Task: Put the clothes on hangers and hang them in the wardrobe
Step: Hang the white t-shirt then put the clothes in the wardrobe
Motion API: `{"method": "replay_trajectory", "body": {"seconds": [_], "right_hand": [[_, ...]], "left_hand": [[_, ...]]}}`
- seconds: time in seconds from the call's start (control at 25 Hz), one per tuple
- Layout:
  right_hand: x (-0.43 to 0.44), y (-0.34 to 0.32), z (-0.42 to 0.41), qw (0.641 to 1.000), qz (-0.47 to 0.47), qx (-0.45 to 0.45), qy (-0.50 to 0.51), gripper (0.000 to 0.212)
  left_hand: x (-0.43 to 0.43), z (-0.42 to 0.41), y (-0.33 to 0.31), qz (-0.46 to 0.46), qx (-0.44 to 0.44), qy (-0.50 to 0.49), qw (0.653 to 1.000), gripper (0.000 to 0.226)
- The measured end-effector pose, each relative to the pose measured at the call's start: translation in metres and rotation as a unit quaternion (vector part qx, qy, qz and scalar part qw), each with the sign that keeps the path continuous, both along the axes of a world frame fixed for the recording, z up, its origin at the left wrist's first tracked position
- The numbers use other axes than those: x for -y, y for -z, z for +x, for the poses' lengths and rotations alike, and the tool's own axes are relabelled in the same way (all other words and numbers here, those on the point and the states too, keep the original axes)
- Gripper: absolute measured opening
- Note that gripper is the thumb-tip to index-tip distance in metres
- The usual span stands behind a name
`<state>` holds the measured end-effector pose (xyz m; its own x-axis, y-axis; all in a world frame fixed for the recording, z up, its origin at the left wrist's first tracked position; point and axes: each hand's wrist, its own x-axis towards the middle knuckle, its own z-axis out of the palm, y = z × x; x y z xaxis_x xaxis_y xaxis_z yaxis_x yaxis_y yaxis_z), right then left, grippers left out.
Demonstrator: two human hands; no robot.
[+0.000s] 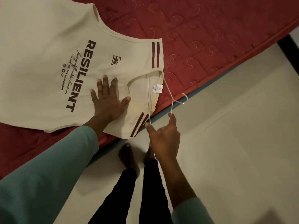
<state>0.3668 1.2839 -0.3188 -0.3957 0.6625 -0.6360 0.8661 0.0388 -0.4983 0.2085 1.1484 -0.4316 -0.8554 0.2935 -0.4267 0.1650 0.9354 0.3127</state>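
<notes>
A cream sleeveless top (48, 62) printed "RESILIENT", with dark red stripes at the shoulders, lies flat on the red quilted bed (210, 29). My left hand (108, 101) presses flat on the top beside the neck opening, fingers spread. A thin pale wire hanger (171, 101) pokes partly into the neck opening, one arm inside the cloth; its hook lies at the bed's edge. My right hand (163, 136) grips the hanger's outer end, just off the bed over the floor.
The bed edge runs diagonally from lower left to upper right. Pale tiled floor (234, 126) fills the right side. My bare feet (129, 157) stand close to the bed. A dark post (289, 50) stands at the far right.
</notes>
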Motion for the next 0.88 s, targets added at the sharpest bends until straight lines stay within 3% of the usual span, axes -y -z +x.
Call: {"method": "replay_trajectory", "body": {"seconds": [0.2,0.36,0.56,0.68,0.8,0.88], "right_hand": [[-0.026,0.049,-0.054,0.993,-0.022,-0.115,-0.012,0.072],[-0.034,0.062,-0.073,0.976,-0.106,-0.178,0.069,0.012],[-0.038,0.065,-0.101,0.957,-0.088,-0.261,0.093,0.026],[-0.038,0.067,-0.128,0.926,-0.16,-0.3,0.164,0.028],[-0.045,0.063,-0.146,0.88,-0.29,-0.265,0.266,0.03],[-0.048,0.063,-0.146,0.873,-0.333,-0.243,0.262,0.028]], "left_hand": [[-0.008,0.009,-0.012,0.004,-0.033,0.006,0.999,0.089],[-0.009,0.039,-0.013,0.054,-0.126,0.173,0.975,0.066],[-0.005,0.048,-0.021,0.07,-0.124,0.253,0.957,0.033],[0.005,0.053,-0.033,0.116,-0.117,0.3,0.939,0.031],[0.018,0.056,-0.041,0.122,-0.113,0.321,0.932,0.04],[0.021,0.053,-0.044,0.125,-0.126,0.328,0.928,0.041]]}}
